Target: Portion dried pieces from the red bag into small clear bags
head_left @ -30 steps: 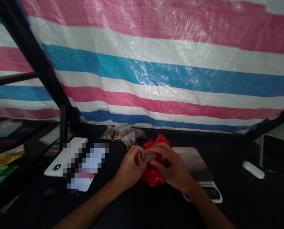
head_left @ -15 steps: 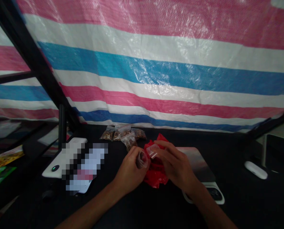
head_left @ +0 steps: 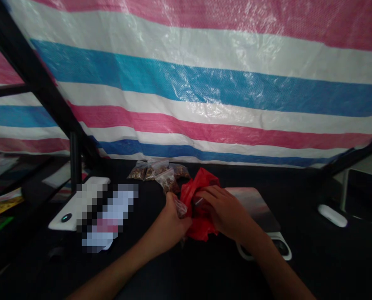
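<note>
My left hand (head_left: 171,223) is closed around a small clear plastic bag (head_left: 180,206), held at the left edge of a crumpled red plastic bag (head_left: 198,225) on the black table. My right hand (head_left: 225,212) lies on the red bag with its fingers curled into it, pinching a small clear piece that I cannot name. Several small clear bags of brown bits (head_left: 156,171) lie just behind the red bag, apart from both hands.
A small scale with a steel plate (head_left: 255,206) sits under my right wrist. A white flat device (head_left: 75,206) and a blurred packet (head_left: 106,218) lie at left. A phone (head_left: 360,195) and a white case (head_left: 331,216) are at right. A striped tarp (head_left: 204,83) hangs behind.
My right hand has dropped from the small clear bag down into the red bag. My left hand has closed tighter on the clear bag. The view has tilted slightly.
</note>
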`<action>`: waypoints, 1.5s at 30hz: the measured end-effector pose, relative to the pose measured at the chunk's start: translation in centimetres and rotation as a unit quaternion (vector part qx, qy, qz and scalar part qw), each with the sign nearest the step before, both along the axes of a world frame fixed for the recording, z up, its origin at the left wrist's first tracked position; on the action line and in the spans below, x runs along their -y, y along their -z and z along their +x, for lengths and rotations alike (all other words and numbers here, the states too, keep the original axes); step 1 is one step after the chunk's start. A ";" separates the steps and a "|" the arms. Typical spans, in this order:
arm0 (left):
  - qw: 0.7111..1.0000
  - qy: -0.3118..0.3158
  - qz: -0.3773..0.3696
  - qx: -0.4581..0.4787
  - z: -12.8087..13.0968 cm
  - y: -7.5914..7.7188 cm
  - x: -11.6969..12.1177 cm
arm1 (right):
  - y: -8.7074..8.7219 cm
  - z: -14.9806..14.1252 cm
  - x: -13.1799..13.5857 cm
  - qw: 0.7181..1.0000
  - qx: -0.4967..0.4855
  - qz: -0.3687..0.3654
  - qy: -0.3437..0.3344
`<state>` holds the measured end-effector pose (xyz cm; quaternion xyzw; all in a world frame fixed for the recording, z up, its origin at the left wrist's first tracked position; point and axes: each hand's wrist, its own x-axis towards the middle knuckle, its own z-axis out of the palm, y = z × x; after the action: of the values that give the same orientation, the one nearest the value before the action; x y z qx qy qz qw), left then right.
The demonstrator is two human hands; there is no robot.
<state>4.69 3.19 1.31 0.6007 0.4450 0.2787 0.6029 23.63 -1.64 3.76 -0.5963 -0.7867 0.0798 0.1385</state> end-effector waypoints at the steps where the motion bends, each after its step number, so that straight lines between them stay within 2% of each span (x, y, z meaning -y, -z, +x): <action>1: 1.000 -0.006 -0.025 0.017 0.0 0.1 -0.3 | 0.0 0.0 0.0 1.000 -0.005 -0.003 -0.004; 4: 0.992 -0.007 -0.103 0.070 -0.1 -0.2 -1.0 | -0.2 -0.1 0.2 1.000 -0.019 -0.019 -0.011; 7: 0.984 -0.002 -0.138 0.109 -0.3 -1.1 -1.4 | -0.5 0.0 0.4 0.999 -0.021 -0.045 0.002; 11: 0.983 -0.014 -0.143 0.115 -0.7 -1.6 -1.5 | -0.7 -0.1 0.5 0.997 0.007 -0.064 0.035; 15: 0.983 -0.053 -0.121 0.123 -0.7 -1.2 -1.5 | -0.6 -0.2 0.4 0.996 0.038 -0.057 0.059; 19: 0.978 -0.073 -0.141 0.137 -0.3 -0.8 -1.3 | -0.6 -0.5 0.4 0.995 0.038 -0.059 0.070; 27: 0.955 -0.094 -0.200 0.196 -0.1 -1.1 -1.2 | -0.4 -0.8 0.4 0.994 0.009 -0.081 0.072; 30: 0.946 -0.112 -0.217 0.215 0.0 -1.4 -1.1 | -0.3 -0.9 0.5 0.995 -0.027 -0.084 0.051; 33: 0.947 -0.117 -0.204 0.219 0.1 -1.4 -0.9 | -0.5 -1.1 0.7 0.995 -0.049 -0.082 0.042; 39: 0.978 -0.125 -0.083 0.148 -0.1 -1.2 -1.1 | -1.1 -1.4 0.6 0.991 -0.060 -0.089 0.075; 45: 0.981 -0.086 -0.099 0.140 -0.2 -0.9 -1.3 | -0.8 -1.6 0.7 0.992 -0.038 -0.097 0.075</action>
<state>4.54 4.47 2.21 0.4522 0.4319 0.3655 0.6894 22.04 -2.32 4.60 -0.6605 -0.7227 0.1675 0.1158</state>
